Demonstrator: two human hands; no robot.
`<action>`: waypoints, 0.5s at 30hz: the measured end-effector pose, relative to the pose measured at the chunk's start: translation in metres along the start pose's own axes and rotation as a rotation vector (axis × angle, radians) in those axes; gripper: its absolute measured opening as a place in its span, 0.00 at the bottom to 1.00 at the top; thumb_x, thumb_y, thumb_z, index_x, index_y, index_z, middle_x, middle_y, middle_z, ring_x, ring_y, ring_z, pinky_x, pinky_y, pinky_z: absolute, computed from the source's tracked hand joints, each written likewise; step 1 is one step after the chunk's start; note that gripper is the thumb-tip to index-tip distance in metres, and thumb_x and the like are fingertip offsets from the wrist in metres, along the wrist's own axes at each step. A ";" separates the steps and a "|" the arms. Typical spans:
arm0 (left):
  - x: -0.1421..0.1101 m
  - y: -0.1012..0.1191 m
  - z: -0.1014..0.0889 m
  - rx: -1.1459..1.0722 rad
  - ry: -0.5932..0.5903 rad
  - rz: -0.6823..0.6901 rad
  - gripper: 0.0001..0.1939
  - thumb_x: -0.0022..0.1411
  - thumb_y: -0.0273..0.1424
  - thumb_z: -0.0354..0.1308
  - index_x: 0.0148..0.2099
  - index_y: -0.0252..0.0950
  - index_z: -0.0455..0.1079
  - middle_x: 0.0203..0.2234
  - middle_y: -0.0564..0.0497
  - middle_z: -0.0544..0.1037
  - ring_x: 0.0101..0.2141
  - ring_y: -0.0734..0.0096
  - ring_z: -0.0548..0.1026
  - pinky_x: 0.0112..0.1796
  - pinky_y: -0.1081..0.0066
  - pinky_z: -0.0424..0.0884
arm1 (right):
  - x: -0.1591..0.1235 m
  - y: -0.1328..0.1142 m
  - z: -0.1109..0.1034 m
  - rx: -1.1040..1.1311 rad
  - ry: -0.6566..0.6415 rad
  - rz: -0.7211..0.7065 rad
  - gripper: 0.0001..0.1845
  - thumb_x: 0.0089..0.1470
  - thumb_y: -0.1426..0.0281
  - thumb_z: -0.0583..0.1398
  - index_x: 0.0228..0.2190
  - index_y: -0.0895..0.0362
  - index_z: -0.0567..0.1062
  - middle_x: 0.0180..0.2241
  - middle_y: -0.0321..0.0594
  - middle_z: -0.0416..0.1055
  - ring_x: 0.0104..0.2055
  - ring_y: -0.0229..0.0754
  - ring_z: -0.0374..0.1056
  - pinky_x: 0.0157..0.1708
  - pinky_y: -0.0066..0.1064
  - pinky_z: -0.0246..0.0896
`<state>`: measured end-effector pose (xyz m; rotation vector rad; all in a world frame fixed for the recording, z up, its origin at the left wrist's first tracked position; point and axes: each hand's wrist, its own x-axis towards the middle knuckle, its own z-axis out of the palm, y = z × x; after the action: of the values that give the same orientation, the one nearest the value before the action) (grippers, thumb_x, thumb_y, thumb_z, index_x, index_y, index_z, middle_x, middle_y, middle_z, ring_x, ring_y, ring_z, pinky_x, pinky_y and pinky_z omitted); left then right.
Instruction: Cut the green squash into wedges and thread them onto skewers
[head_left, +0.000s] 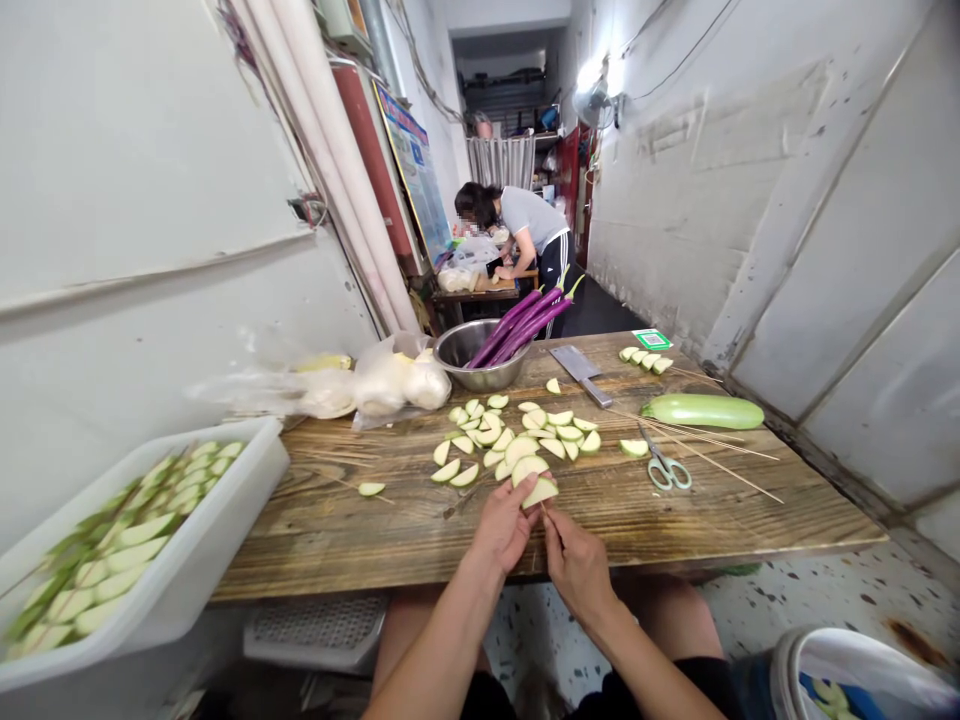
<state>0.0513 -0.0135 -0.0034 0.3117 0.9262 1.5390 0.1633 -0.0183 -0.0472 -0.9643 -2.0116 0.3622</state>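
My left hand (501,526) is closed on pale green half-round zucchini slices (541,491) at the near edge of the wooden table. Just to its right, my right hand (581,568) pinches a thin wooden skewer (544,510), whose upper end meets the held slices. Whether the tip has gone through them is hidden by the fingers. Beyond my hands lies a loose spread of cut zucchini slices (489,437). A whole zucchini (703,411) rests at the right, near a pair of scissors (666,468) and several loose skewers (739,480).
A cleaver (581,372) lies behind the slices. Purple eggplants (525,325) stick out of a steel bowl (484,376). Plastic bags (397,380) stand left of it. A white bin (259,460) at the left holds skewered slices. A bucket (787,665) is at lower right. Another person (529,215) bends over a far table.
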 end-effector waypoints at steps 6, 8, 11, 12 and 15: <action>0.002 -0.005 0.004 -0.021 0.082 -0.173 0.07 0.54 0.27 0.59 0.36 0.29 0.70 0.28 0.42 0.78 0.26 0.67 0.76 0.27 0.71 0.72 | -0.002 0.003 0.006 -0.015 0.059 0.000 0.17 0.58 0.73 0.46 0.35 0.64 0.73 0.27 0.46 0.73 0.26 0.38 0.70 0.28 0.25 0.62; 0.003 -0.006 0.005 -0.035 0.111 -0.176 0.07 0.53 0.27 0.59 0.35 0.29 0.69 0.27 0.43 0.78 0.26 0.66 0.76 0.26 0.72 0.71 | -0.003 0.003 0.006 -0.019 0.069 -0.003 0.17 0.58 0.73 0.46 0.35 0.64 0.72 0.27 0.47 0.73 0.27 0.38 0.70 0.28 0.26 0.62; 0.004 -0.008 0.007 -0.036 0.139 -0.161 0.07 0.52 0.27 0.60 0.34 0.29 0.69 0.25 0.44 0.77 0.26 0.66 0.76 0.25 0.72 0.70 | -0.003 0.004 0.006 -0.028 0.070 0.005 0.17 0.59 0.73 0.45 0.32 0.63 0.72 0.25 0.45 0.73 0.24 0.38 0.69 0.26 0.25 0.61; 0.004 -0.009 0.008 -0.035 0.144 -0.157 0.07 0.51 0.27 0.60 0.34 0.29 0.69 0.25 0.44 0.77 0.25 0.67 0.76 0.25 0.72 0.70 | -0.004 0.003 0.006 -0.033 0.071 0.008 0.17 0.59 0.72 0.45 0.31 0.63 0.72 0.24 0.44 0.72 0.23 0.38 0.68 0.25 0.25 0.60; 0.003 -0.014 0.009 -0.013 0.139 -0.138 0.07 0.49 0.27 0.62 0.32 0.28 0.70 0.24 0.45 0.77 0.23 0.70 0.74 0.25 0.74 0.70 | -0.004 0.002 0.006 -0.042 0.072 0.027 0.17 0.59 0.71 0.45 0.29 0.62 0.71 0.21 0.42 0.70 0.21 0.37 0.67 0.23 0.25 0.58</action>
<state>0.0666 -0.0081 -0.0083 0.1303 1.0245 1.4527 0.1606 -0.0189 -0.0543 -1.0171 -1.9492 0.2964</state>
